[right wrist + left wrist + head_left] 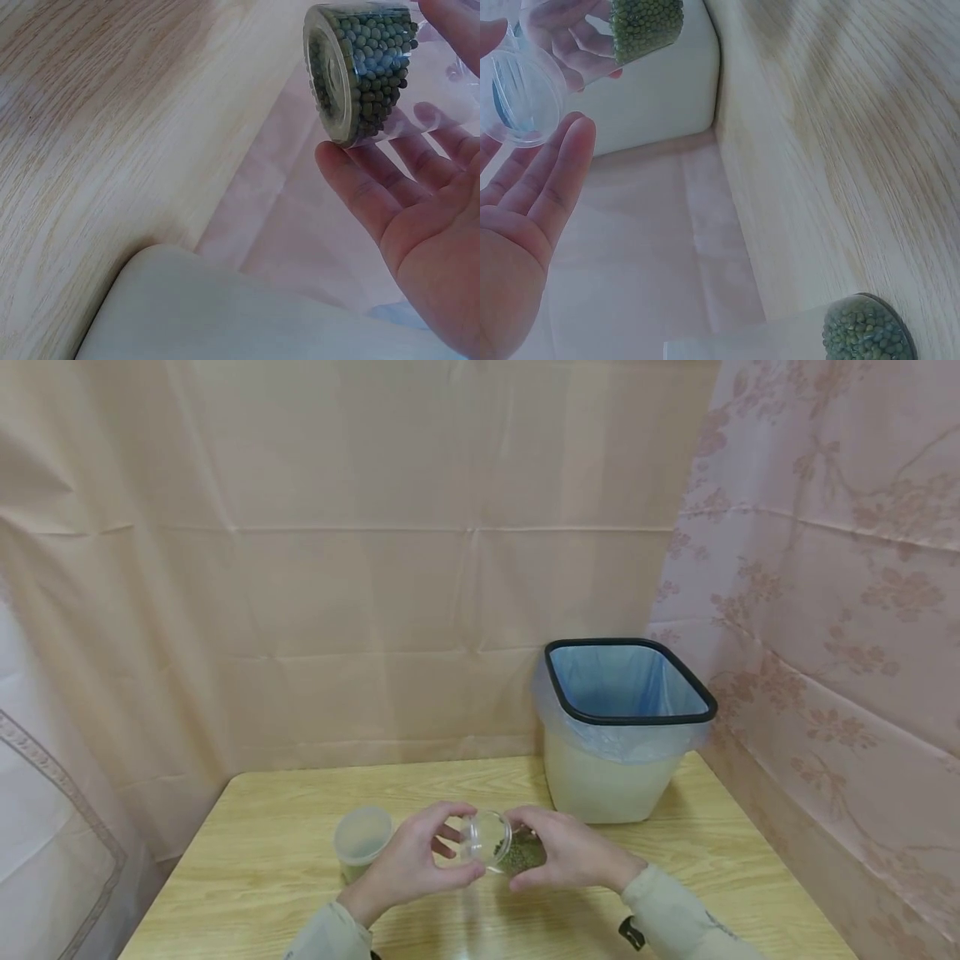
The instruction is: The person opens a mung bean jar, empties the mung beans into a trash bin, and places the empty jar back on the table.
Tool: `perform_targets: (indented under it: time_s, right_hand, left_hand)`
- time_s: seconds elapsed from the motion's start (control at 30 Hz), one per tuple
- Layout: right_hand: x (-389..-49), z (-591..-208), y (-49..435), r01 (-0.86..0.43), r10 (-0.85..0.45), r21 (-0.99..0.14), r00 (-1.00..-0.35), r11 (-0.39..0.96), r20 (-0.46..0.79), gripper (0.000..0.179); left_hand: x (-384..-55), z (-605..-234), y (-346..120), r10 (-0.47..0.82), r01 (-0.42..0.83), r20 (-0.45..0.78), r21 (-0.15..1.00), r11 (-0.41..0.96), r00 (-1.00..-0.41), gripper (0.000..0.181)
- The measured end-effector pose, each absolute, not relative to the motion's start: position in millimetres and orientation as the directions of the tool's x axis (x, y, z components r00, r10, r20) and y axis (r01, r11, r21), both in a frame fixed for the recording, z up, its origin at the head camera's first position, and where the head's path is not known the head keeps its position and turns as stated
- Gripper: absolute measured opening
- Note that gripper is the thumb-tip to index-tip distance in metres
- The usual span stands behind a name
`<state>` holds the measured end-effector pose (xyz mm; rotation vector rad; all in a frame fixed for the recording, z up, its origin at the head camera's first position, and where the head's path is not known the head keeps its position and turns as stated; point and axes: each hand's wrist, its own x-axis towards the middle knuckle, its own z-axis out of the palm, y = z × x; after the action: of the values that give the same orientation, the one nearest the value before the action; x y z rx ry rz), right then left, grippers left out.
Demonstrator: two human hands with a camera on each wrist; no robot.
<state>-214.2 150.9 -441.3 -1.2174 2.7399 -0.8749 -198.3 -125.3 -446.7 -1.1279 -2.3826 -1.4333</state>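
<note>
My right hand (573, 852) grips a clear jar (527, 852) that is tilted on its side, its mouth toward my left hand. Green mung beans (375, 67) fill the base end of this jar, as the right wrist view shows. With thumb and fingertips, my left hand (420, 856) holds a round clear lid (532, 101) right at the jar's mouth. Left of that hand, a second clear jar (363, 833) stands upright on the table, partly behind the wrist. More mung beans (866, 334) lie in its bottom.
A cream waste bin (603, 785) with a black rim and blue liner stands at the table's back right, just beyond my right hand. The wood-grain table (277, 835) meets a beige curtain (375, 610) behind and a flowered cloth (847, 635) at the right.
</note>
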Motion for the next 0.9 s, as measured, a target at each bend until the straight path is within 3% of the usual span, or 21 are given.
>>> perform_targets:
  time_s: [0.53,0.9]
  right_hand:
    - [-213.0,-442.6,155.3,-0.651,-0.672,-0.546,-0.713,0.528,0.200,0.074]
    - [-212.8,-440.7,155.1,-0.646,-0.685,-0.573,-0.704,0.505,0.190,0.078]
  left_hand:
    - [-196.3,-452.3,-124.1,0.521,0.697,0.497,0.646,0.312,-0.694,0.058]
    - [-194.9,-453.2,-123.6,0.521,0.669,0.470,0.678,0.304,-0.713,0.062]
